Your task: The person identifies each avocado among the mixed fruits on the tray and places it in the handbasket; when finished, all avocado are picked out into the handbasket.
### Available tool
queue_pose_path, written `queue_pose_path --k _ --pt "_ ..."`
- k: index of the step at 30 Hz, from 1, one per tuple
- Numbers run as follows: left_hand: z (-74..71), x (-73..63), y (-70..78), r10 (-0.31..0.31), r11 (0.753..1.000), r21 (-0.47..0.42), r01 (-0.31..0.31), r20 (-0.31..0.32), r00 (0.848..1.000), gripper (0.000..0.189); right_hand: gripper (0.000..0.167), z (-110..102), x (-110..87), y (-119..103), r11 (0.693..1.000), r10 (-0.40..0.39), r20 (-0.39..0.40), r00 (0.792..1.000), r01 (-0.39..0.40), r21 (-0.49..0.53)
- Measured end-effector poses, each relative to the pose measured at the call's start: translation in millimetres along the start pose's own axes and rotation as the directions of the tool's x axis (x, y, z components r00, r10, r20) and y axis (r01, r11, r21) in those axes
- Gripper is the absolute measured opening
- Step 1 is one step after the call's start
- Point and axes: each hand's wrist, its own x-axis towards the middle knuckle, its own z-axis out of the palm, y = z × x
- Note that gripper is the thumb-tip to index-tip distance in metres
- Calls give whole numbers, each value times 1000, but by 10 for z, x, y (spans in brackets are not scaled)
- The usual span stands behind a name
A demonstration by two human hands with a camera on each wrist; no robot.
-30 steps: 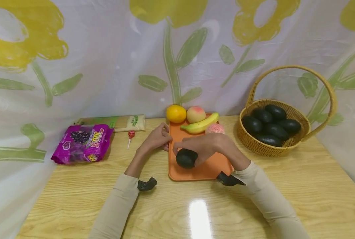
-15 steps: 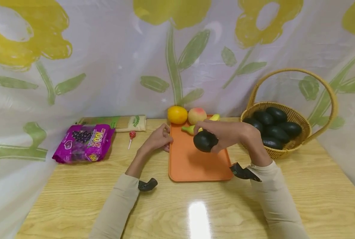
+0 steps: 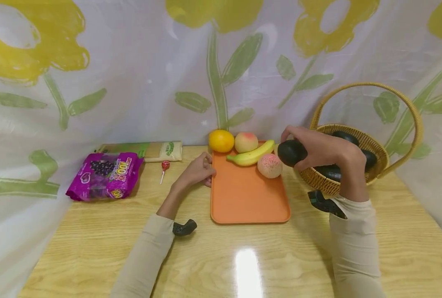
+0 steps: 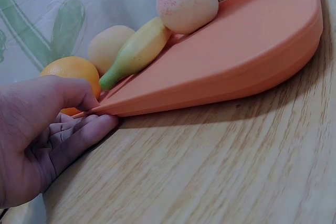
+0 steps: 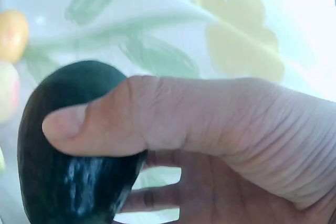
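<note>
My right hand (image 3: 323, 149) grips a dark avocado (image 3: 292, 153) between thumb and fingers, in the air at the near left side of the wicker basket (image 3: 312, 178). The right wrist view shows the thumb lying across the dark, glossy avocado (image 5: 79, 182). At the left edge of the orange tray (image 3: 248, 203), my left hand (image 3: 196, 171) pinches the rim, with a finger above and others below it in the left wrist view. A banana (image 3: 252, 155) and a speckled pinkish peach (image 3: 270, 166) lie in the tray's far part. Several more avocados (image 3: 345, 137) sit in the basket, partly hidden by my right hand.
An orange (image 3: 221, 140) and another peach (image 3: 246, 142) sit at the tray's far edge. Left stand a purple candy bag (image 3: 105, 176), a flat beige-green packet (image 3: 157, 151) and a red lollipop (image 3: 165, 165). A flowered curtain (image 3: 131, 82) hangs behind the table.
My right hand has carried the avocado from over the tray up and right to the basket, uncovering the banana and speckled peach. My left hand stays at the tray's edge.
</note>
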Motion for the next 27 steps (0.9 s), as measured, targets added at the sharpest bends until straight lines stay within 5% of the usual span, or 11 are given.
queue_pose_path --k 9,17,22,27 --pt "-4 -15 -27 -12 1000 -1 12 9 1000 38 68 -151 -316 333 982 173 -90 981 -180 -66" --pt "-31 -18 -19 -1 1000 26 0 13 1000 38 70 -263 -566 618 946 316 -99 943 -322 -42" --pt "-37 -33 -10 -8 1000 30 8 15 1000 39 68 -273 -729 754 873 479 -32 877 -480 -91" --pt "-36 -36 -13 -13 999 30 12 23 1000 40 61 -242 -831 898 777 630 61 775 -625 -84"
